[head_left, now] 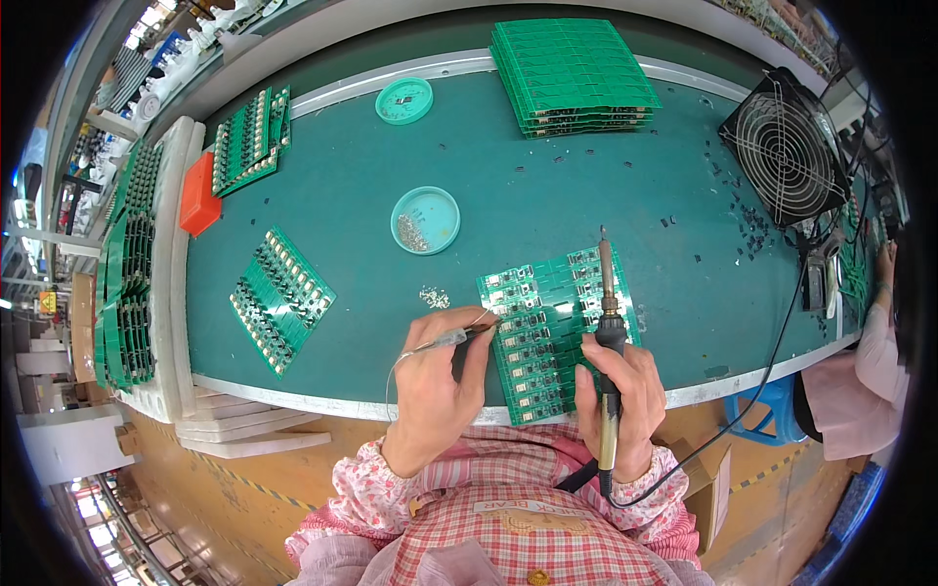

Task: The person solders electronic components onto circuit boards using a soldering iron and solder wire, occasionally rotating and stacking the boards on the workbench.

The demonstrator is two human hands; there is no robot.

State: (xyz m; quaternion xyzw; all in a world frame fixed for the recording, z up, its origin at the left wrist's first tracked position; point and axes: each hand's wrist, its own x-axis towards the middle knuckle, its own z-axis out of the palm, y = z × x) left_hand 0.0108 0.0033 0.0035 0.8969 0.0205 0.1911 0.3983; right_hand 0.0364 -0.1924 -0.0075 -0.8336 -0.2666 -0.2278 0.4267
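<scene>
My right hand (625,391) is closed around the dark handle of a soldering iron (610,332). The iron's tip points away from me, above the far right part of a green circuit board (557,313). My left hand (435,391) pinches what look like slim metal tweezers (445,340), their dark end at the board's left edge. A thin wire (389,386) loops down beside that hand. Rows of small pale and black components sit on the board, which lies at the table's near edge. Just beyond my left hand is a little heap of tiny pale parts (435,297).
Two turquoise dishes (454,230) hold small parts. Boards are stacked (576,68) at the back; another board (283,301) lies left, near an orange box (200,200). A black fan (787,146) stands right, with scattered black bits (754,230). The iron's cord (772,366) crosses the table edge.
</scene>
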